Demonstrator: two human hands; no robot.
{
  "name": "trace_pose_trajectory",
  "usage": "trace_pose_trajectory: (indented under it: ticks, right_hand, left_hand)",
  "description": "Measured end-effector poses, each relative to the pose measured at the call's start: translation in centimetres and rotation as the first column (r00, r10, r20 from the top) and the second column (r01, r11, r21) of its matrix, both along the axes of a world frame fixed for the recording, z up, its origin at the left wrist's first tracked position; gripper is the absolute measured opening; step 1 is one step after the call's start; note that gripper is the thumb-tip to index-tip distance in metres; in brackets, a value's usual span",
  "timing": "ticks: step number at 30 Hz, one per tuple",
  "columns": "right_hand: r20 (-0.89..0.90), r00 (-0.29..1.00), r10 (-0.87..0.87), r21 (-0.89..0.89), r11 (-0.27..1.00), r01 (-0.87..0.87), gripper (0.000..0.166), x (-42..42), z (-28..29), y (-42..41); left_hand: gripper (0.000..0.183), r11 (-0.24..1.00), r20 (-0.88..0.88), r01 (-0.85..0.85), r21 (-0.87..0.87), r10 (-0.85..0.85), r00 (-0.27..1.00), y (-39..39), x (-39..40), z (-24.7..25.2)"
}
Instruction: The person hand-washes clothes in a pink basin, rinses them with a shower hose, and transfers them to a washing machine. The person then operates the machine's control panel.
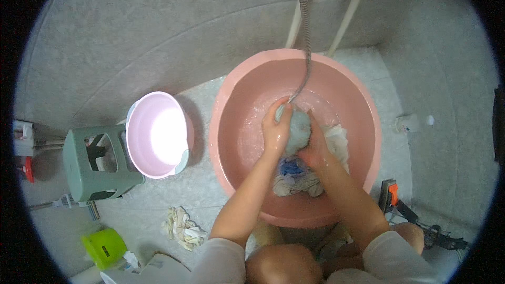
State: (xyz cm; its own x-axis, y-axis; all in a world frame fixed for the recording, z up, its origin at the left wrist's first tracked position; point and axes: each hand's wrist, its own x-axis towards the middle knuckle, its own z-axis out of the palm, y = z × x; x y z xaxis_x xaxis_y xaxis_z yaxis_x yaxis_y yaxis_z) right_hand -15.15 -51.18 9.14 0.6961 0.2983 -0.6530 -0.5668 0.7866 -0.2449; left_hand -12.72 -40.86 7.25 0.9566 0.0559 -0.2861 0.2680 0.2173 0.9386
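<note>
My left hand holds the end of a metal shower hose together with a wet pale green cloth, over a large pink plastic tub. Against the cloth's right side lies my right hand, its fingers partly hidden. Below the hands, a blue cloth and a greyish cloth are bunched in the tub. A white cloth lies to the right, partly behind my right hand and forearm. Whether a shower head is on the hose cannot be seen.
A lilac basin stands left of the tub, beside a green plastic stool. Crumpled pale cloths lie on the floor. A lime green bin is at lower left. At right are a white bottle and a black-and-orange brush-like tool.
</note>
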Motion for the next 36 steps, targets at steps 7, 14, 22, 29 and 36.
trace_pose_trajectory:
  ticks: [7,14,22,29,36]
  right_hand:
    - [0.130,0.988,0.088,0.213,0.970,-0.114,0.065,0.4,5.7,-1.9]
    - [0.206,0.978,-0.030,0.157,0.988,-0.003,0.038,0.4,3.3,0.1]
    - [0.002,0.670,0.742,-0.990,-0.095,0.108,0.055,1.7,-0.4,-0.5]
    - [0.069,0.581,0.811,-0.981,-0.049,0.185,0.067,1.5,-3.7,-2.3]
    - [0.083,0.732,0.676,-0.994,0.108,0.014,0.068,0.6,-4.0,-1.8]
  left_hand:
    - [0.053,0.512,0.477,0.005,0.859,-0.805,0.353,1.9,-0.8,7.8]
    - [0.036,0.691,0.634,-0.082,0.718,-0.601,0.486,1.1,-0.2,6.1]
    - [0.025,0.938,0.067,-0.020,0.346,-0.003,0.998,1.6,-2.0,-1.9]
    - [0.037,0.165,-0.173,0.268,0.949,-0.437,0.883,3.5,-3.8,-6.8]
    - [0.031,0.051,-0.057,0.131,0.990,-0.707,0.705,5.5,-3.4,-7.8]
